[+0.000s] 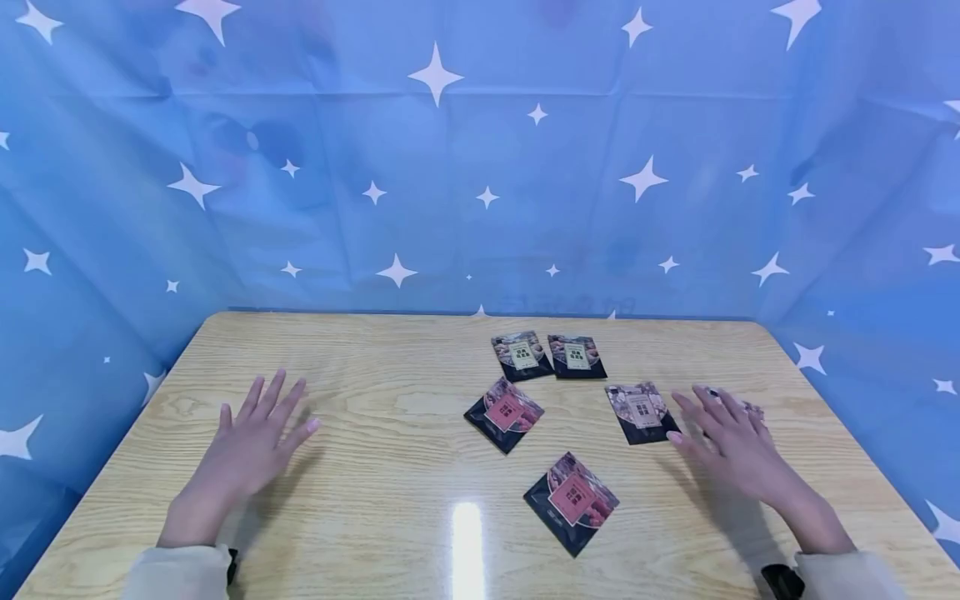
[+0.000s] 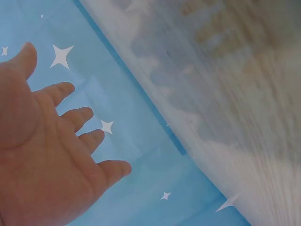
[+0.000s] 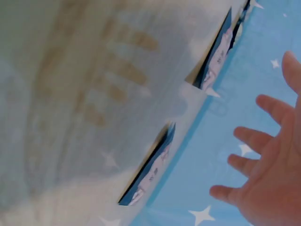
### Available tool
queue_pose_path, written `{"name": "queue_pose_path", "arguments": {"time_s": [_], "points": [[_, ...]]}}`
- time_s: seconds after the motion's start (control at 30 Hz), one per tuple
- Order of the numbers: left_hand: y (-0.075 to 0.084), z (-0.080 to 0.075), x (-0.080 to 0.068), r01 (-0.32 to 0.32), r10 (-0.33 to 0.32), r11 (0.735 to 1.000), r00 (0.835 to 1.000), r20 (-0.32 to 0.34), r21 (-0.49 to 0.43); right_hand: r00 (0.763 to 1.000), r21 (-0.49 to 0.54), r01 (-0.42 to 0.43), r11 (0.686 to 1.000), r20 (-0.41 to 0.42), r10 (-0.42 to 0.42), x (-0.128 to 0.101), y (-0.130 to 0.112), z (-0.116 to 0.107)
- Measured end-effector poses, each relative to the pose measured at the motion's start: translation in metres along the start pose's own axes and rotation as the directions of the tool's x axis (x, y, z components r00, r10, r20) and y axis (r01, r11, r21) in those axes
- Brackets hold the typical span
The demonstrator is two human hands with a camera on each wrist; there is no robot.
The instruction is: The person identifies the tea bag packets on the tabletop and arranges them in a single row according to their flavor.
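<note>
My right hand (image 1: 731, 446) hovers with straight, spread fingers (image 1: 688, 406) holding nothing, above a packet (image 1: 738, 407) partly hidden beneath them; another dark packet (image 1: 641, 412) lies just beside my thumb. My left hand (image 1: 251, 442) is likewise open and empty over bare table (image 1: 375, 492), well apart from the packets.

Wooden table (image 1: 375, 492), starry blue backdrop (image 1: 480, 167)

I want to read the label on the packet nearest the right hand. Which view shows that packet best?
The head view: the packet lies flat, face up, just left of the right hand. The right wrist view shows packets only edge-on and blurred. The left wrist view shows no packet, only the left hand.
</note>
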State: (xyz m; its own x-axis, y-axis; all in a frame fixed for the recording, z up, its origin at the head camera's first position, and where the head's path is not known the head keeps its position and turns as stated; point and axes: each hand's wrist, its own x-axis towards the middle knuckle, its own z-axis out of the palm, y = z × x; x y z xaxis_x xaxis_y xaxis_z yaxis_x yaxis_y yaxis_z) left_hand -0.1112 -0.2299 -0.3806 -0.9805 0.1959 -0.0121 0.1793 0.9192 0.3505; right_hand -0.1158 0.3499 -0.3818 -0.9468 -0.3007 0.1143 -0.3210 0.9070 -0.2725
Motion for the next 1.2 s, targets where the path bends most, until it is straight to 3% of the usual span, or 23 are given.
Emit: {"name": "queue_pose_path", "arguments": {"time_s": [0.17, 0.3, 0.57, 0.77, 1.0, 1.2], "points": [[-0.002, -0.004, 0.001, -0.025, 0.025, 0.999, 1.000, -0.015, -0.026, 0.992, 0.115, 0.125, 0.985, -0.042, -0.121, 0.010, -0.004, -0.004], [-0.003, -0.006, 0.001, -0.048, 0.047, 0.997, 0.999, -0.013, -0.060, 0.988, 0.199, 0.153, 0.968, -0.002, -0.156, 0.016, -0.007, -0.006], [0.001, 0.000, 0.004, -0.100, 0.097, 0.991, 0.995, -0.027, -0.094, 0.985, 0.302, 0.113, 0.946, 0.094, -0.147, 0.030, -0.010, -0.001], [0.010, 0.010, 0.009, -0.155, 0.155, 0.967, 0.988, -0.019, -0.202, 0.980, 0.372, 0.052, 0.927, 0.161, -0.120, 0.039, -0.013, 0.001], [0.024, 0.017, 0.018, -0.175, 0.186, 0.943, 0.982, 0.013, -0.284, 0.978, 0.371, 0.028, 0.928, 0.180, -0.101, 0.044, -0.010, 0.008], [0.035, 0.020, 0.027, -0.190, 0.203, 0.934, 0.979, 0.010, -0.302, 0.974, 0.381, 0.008, 0.925, 0.206, -0.093, 0.045, -0.006, 0.013]]}}
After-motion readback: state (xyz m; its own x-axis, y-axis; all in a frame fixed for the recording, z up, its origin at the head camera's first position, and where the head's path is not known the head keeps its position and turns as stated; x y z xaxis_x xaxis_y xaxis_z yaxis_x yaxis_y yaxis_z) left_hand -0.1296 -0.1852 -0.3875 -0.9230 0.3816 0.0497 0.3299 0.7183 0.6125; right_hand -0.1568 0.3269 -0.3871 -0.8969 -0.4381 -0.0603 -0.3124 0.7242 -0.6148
